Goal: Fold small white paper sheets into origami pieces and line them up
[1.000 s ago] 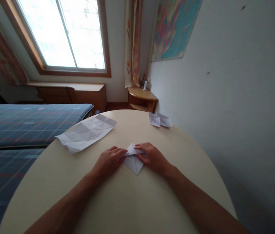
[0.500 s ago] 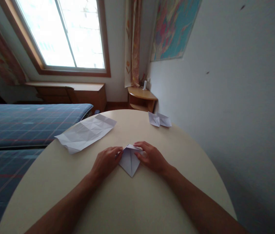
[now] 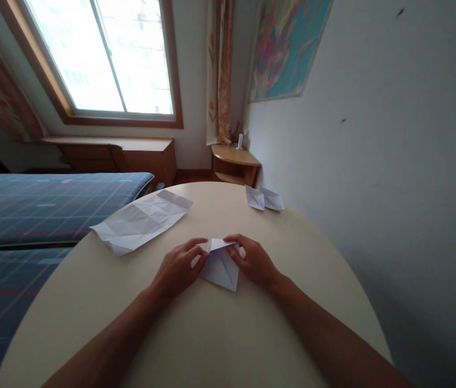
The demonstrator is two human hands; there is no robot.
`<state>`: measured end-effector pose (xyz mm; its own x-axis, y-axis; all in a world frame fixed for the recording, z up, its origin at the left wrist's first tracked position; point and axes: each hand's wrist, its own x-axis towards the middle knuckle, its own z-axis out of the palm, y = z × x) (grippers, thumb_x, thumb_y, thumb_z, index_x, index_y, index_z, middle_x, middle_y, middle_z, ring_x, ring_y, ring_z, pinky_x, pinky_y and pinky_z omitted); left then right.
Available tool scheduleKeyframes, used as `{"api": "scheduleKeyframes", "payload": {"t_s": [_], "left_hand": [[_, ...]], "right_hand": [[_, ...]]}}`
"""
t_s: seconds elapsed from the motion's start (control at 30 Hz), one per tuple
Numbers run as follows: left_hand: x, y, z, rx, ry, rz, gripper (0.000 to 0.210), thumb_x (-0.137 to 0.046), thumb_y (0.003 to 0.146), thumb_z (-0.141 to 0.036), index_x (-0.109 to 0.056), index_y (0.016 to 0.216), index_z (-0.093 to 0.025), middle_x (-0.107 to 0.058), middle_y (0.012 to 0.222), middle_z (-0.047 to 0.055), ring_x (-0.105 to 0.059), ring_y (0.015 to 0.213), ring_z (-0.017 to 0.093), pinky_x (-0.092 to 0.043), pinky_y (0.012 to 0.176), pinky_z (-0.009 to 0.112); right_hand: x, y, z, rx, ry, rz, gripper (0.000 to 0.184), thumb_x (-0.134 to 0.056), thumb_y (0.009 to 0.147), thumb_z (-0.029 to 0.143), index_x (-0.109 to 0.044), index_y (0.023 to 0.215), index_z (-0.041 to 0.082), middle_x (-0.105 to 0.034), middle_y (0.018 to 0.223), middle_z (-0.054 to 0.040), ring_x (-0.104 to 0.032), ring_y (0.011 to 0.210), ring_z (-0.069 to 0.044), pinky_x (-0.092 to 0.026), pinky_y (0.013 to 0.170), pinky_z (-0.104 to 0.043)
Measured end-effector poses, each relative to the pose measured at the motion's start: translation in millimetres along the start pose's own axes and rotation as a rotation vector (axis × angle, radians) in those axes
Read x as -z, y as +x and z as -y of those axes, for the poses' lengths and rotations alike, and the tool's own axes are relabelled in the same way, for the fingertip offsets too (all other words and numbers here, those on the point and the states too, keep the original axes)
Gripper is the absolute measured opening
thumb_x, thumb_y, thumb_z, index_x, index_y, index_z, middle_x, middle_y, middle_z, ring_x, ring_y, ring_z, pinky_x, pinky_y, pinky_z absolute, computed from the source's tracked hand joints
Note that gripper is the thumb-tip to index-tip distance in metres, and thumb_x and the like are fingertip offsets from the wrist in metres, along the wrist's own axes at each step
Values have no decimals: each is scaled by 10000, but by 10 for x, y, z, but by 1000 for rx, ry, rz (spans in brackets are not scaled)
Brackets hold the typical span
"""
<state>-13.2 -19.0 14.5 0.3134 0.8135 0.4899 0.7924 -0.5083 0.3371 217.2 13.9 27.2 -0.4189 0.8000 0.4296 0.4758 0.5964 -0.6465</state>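
Note:
A small white folded paper with creased flaps lies in front of me, its lower point turned towards the near right. My left hand is at its left edge, thumb and curled fingers closing on the paper's side. On the other side, my right hand pinches the upper right corner, thumb below the top flap and fingers over it. The top flap is raised a little between both hands. Parts of the paper's edges are hidden by the fingers.
The round cream table carries a large creased paper sheet at the far left. Two small folded paper pieces sit at the far right. A blue plaid mattress borders the table's left; a white wall stands to the right.
The folded paper has turned, its lower point swinging to the right. My left hand's fingers have shifted at the left edge, and my right hand has stayed by the upper right corner.

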Motion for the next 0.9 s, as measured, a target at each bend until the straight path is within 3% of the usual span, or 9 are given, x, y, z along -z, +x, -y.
{"api": "scheduleKeyframes", "payload": {"t_s": [0.27, 0.37, 0.47, 0.63, 0.8, 0.9], "left_hand": [[26, 14, -1, -82, -238, 3, 125, -573, 912, -274, -573, 799, -220, -619, 1335, 89, -577, 1219, 228, -461, 1027, 410], [23, 12, -21, -93, -273, 42, 92, -603, 886, -275, -566, 822, -219, -700, 1140, 86, -633, 1087, 222, -475, 985, 402], [-14, -1, -28, -24, -293, 60, 89, -628, 851, -278, -582, 895, -215, -711, 929, 53, -662, 893, 202, -522, 841, 351], [-63, 4, -16, 68, -402, 79, 312, -582, 872, -260, -581, 1181, -217, -707, 949, 44, -663, 840, 178, -524, 747, 293], [-17, 56, -21, 62, -386, -34, 156, -544, 920, -274, -666, 855, -200, -662, 832, 36, -606, 747, 153, -476, 680, 253], [25, 75, -33, 119, -364, -166, 163, -556, 918, -269, -644, 802, -197, -635, 772, 14, -577, 715, 143, -456, 680, 248]], "right_hand": [[23, -25, 25, 29, 163, 53, 310, -487, 916, 195, -602, 1202, 224, -699, 1115, -56, -647, 996, -196, -491, 885, -336], [31, -25, 41, 35, 240, 104, 388, -461, 928, 205, -557, 1303, 222, -701, 1130, -57, -650, 992, -191, -497, 876, -334], [30, -25, 59, 25, 286, 164, 459, -442, 942, 226, -490, 1398, 224, -716, 1110, -55, -663, 914, -175, -513, 824, -324], [-1, -24, 27, -33, 323, 141, 464, -520, 935, 308, -503, 1385, 194, -717, 915, -36, -651, 782, -161, -513, 714, -290], [-48, 7, -102, -134, 466, 58, 442, -560, 927, 403, -532, 1316, 196, -682, 898, -38, -646, 773, -157, -510, 678, -270], [-61, 31, -145, -173, 497, 23, 502, -634, 877, 426, -523, 1309, 197, -676, 935, -46, -653, 791, -160, -531, 709, -286]]}}
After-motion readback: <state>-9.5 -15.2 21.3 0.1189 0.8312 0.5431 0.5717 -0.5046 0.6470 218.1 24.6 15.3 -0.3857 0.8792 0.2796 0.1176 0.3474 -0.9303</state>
